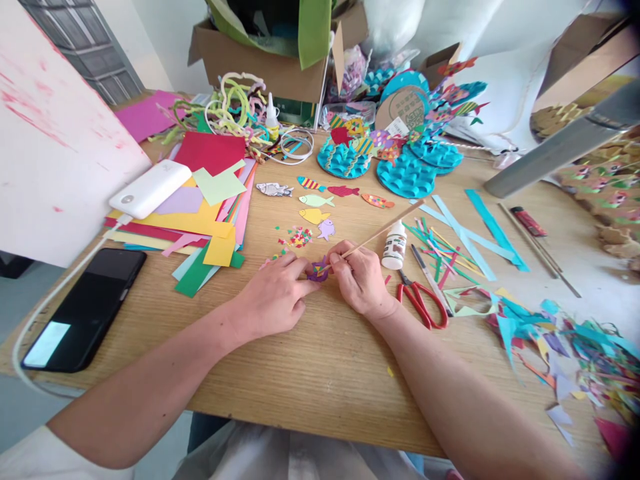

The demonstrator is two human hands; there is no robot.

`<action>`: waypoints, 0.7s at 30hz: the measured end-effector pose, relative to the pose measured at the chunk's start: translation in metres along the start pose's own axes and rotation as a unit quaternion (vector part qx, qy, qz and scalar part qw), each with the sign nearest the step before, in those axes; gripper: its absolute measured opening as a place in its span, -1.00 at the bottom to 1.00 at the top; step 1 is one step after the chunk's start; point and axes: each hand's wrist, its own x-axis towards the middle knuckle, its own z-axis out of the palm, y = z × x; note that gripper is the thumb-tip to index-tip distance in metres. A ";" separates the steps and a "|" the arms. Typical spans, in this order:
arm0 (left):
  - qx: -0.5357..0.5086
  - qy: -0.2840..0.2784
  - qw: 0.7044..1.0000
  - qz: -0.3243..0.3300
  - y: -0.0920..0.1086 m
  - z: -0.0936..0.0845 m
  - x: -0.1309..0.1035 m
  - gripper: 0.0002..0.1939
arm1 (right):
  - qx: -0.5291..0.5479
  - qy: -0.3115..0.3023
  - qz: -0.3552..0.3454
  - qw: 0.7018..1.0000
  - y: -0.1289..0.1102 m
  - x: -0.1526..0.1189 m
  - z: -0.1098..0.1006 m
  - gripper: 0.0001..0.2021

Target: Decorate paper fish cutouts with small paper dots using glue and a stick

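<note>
A small purple paper fish (318, 269) with colored bits on it lies on the wooden table between my hands. The fingers of my left hand (280, 290) press at its left edge. My right hand (357, 277) grips a thin wooden stick (385, 230), its lower tip touching the purple piece. Just beyond my fingers is a scatter of tiny colored paper bits (299, 237). Several cut paper fish, including a yellow one (314, 215) and a lilac one (326, 229), lie farther back. A white glue bottle (395, 247) stands right of my right hand.
Red-handled scissors (424, 303), a pen and paper strips lie at the right, with paper scraps (560, 347) beyond. Colored paper sheets (210, 153), a power bank (150, 189) and a phone (85, 310) are at the left. Blue egg-carton crafts (406, 175) and boxes stand behind.
</note>
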 end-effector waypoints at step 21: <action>0.000 -0.005 1.000 -0.002 0.000 0.000 0.000 -0.58 | -0.024 0.036 -0.010 0.999 0.001 -0.002 0.003 -0.75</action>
